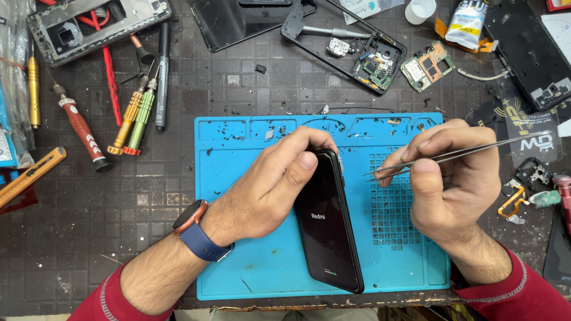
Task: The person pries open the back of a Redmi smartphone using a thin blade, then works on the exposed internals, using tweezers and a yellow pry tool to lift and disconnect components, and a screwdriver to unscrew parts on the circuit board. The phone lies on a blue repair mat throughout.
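Note:
A black smartphone [329,235] lies screen up on a blue repair mat [262,267], its screen lit with a small logo. My left hand [273,181] grips the phone's upper end, thumb on the glass and fingers over the top edge. A wrist watch with a blue strap sits on that arm. My right hand [455,175] holds metal tweezers [440,156], whose tips point left at the phone's right edge, a short way from it.
Several screwdrivers [134,122] and a black pen lie left of the mat. Behind it are an opened phone frame [348,41], a circuit board [428,65], a glue tube [467,21] and a white cup. Another gutted phone [95,27] sits far left; small parts lie at right.

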